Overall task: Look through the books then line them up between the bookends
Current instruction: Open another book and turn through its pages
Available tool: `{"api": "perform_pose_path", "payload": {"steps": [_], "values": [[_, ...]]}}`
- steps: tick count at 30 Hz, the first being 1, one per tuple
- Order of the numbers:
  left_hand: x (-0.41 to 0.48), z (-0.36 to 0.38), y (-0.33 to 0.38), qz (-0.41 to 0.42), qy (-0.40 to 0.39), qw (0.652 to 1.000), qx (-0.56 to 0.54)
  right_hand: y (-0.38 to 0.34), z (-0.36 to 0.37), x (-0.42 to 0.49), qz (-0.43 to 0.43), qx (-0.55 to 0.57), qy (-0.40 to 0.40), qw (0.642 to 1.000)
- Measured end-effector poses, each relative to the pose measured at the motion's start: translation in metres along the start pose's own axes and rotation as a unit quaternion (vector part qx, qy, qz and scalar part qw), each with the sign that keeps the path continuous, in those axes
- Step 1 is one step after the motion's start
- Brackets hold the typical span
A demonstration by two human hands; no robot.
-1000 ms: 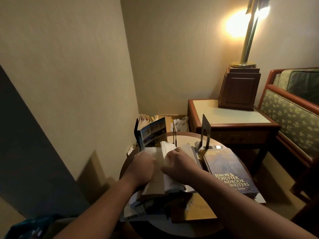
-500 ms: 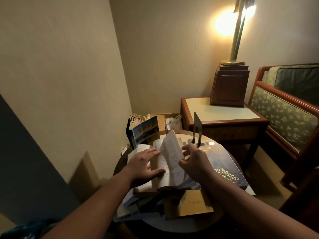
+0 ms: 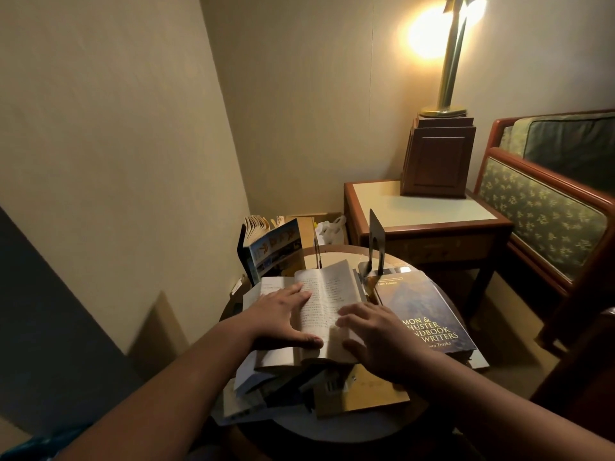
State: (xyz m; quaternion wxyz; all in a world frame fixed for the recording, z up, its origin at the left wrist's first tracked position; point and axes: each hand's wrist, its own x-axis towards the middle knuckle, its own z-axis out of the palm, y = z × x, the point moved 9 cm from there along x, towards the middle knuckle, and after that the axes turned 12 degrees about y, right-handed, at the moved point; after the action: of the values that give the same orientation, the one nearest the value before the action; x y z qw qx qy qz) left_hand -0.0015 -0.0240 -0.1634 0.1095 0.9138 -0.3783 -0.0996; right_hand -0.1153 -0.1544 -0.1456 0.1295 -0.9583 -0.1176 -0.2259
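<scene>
An open paperback lies on top of a heap of books on the small round table. My left hand presses flat on its left page. My right hand rests with spread fingers on its right edge. Right of it lies a thick blue writers' handbook. A yellow book sticks out under my right wrist. Two dark metal bookends stand at the back: one behind the handbook, a thinner one to its left. A picture-covered book stands fanned open at the back left.
A wooden side table with a lit brass lamp on a wooden box stands behind. A patterned armchair is at the right. Walls close in on the left and back. A cardboard box sits in the corner.
A page that my right hand held upright has been laid down. Both hands now lie flat on the open paperback. The view has shifted slightly.
</scene>
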Motion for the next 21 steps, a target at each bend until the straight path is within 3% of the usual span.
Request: {"api": "perform_pose_path", "payload": {"steps": [4,8,10,14,21], "values": [[0.002,0.003,0.001,-0.008,0.006,1.000,-0.006,-0.015,0.022,-0.018,-0.078,-0.065,-0.062,0.993],[0.005,0.012,-0.001,-0.013,0.021,1.000,-0.001,-0.013,0.028,-0.033,-0.073,-0.121,-0.078,0.987],[0.006,0.013,0.000,-0.014,0.027,1.000,0.000,-0.012,0.020,-0.033,-0.054,-0.148,-0.096,0.983],[0.005,0.014,0.002,-0.013,0.029,0.999,0.000,-0.013,0.017,-0.022,0.026,-0.072,-0.245,0.967],[0.004,0.014,0.002,-0.003,0.036,0.999,0.009,0.014,0.033,0.046,0.052,-0.107,-0.275,0.954]]}}
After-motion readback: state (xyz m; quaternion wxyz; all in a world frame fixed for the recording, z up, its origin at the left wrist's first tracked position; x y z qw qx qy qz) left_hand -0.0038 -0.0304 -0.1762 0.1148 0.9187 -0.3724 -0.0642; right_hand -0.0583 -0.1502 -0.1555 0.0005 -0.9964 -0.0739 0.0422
